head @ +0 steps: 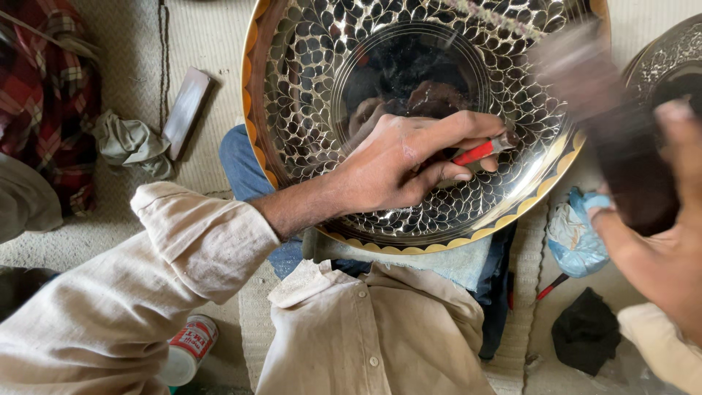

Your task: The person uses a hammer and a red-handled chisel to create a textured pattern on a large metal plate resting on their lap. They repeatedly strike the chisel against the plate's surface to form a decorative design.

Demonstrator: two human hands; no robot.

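My left hand (398,164) pinches the red-handled chisel (479,151) against the engraved metal bowl (307,88) on my lap. My right hand (658,241) grips a blurred dark mallet (621,139). The bowl looks rigid, slick; steady it by the rim.

A single head-worn camera looks steeply down from close above the person's lap, facing forward over the engraved metal bowl (417,110) propped there; the floor (212,36) fills the edges, and no second view shares the scene.
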